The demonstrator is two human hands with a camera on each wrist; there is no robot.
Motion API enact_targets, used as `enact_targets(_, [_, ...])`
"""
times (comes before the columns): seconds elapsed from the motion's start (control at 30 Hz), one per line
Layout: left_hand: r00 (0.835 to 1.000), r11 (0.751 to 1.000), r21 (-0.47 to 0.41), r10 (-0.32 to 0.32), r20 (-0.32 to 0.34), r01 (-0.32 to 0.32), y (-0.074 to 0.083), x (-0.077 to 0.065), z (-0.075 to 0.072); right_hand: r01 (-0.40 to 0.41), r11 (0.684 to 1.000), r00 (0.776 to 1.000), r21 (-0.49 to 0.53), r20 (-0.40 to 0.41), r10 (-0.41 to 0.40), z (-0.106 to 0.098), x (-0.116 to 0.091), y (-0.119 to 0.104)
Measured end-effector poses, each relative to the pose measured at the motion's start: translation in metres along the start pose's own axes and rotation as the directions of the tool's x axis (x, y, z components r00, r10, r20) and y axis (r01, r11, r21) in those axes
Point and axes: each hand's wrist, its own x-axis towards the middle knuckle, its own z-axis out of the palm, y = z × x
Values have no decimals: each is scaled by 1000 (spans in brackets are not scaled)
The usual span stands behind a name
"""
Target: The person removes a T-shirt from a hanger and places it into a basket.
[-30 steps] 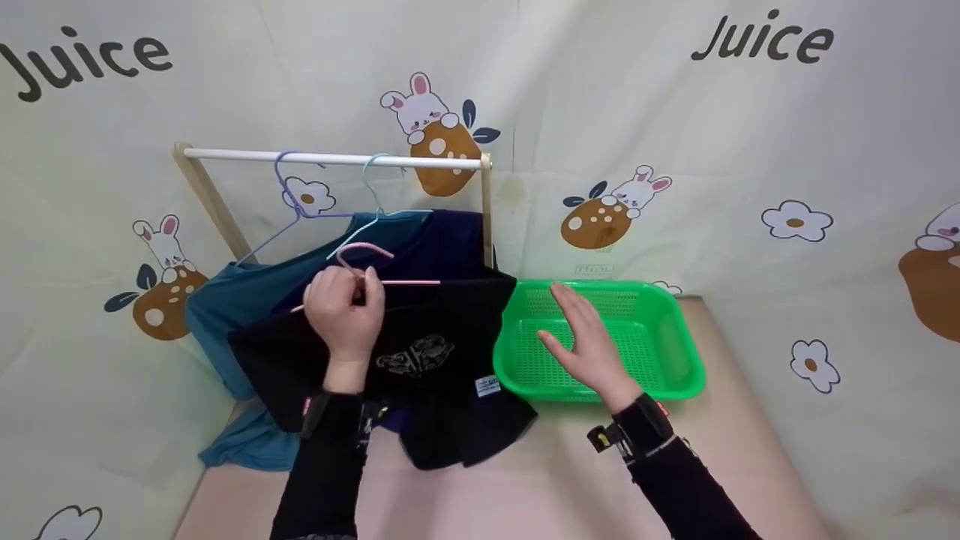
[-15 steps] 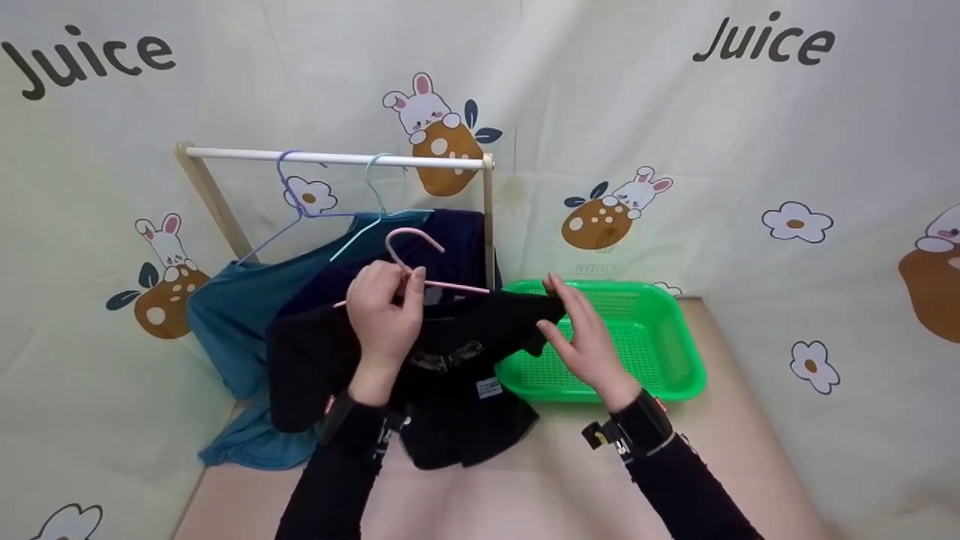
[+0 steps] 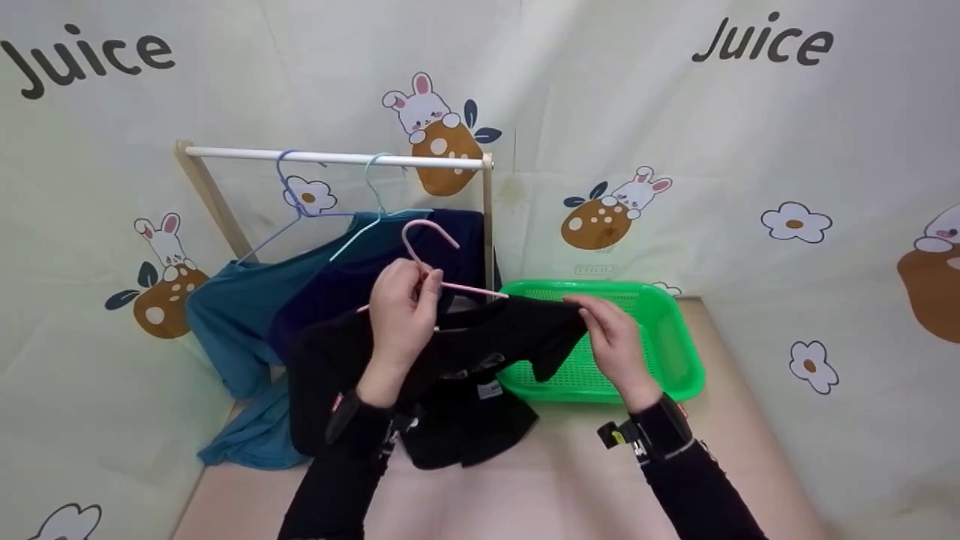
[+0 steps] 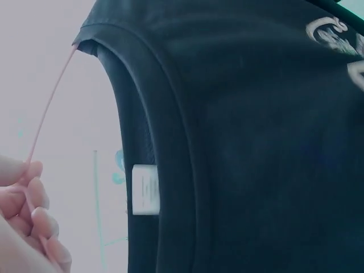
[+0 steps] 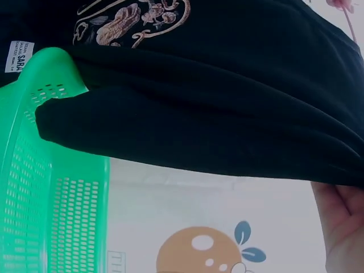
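Observation:
My left hand grips a pink hanger just below its hook, in front of the rack. A black T-shirt hangs from the hanger's arms, its neckline sagging open under the hand. In the left wrist view the hanger's thin arm runs into the collar, and a white neck label shows inside. My right hand pinches the shirt's shoulder at the right end, over the basket. A printed design crosses the chest in the right wrist view. The sleeve droops below the right fingers.
A green plastic basket stands on the table at the right. Behind the shirt, a rack with a white rail bears a purple hanger with a teal shirt and a mint hanger with a navy shirt.
The left hand has moved right with the pink hanger and black T-shirt. The right hand, open beforehand over the basket, now pinches the shirt's right shoulder.

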Motion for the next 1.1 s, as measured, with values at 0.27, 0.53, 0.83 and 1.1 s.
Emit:
enact_targets(0.27, [996,997,-52,-61,64,64,-6,-5,-3,-108,993,986,-58,-137,99,-10,-4,6])
enact_targets(0.53, [977,963,-177,-188,99,203,-17,-7,-19,-307,950,931,-59,-225,287,-30,-9,16])
enact_targets(0.83, [967,936,-249,-232,102,251,-25,-13,-27,-437,899,859,26,-284,426,-33,-9,15])
enact_targets(1.1, [937,866,-368,-345,49,338,-5,-5,-27,-476,878,837,56,-279,472,-30,-13,16])
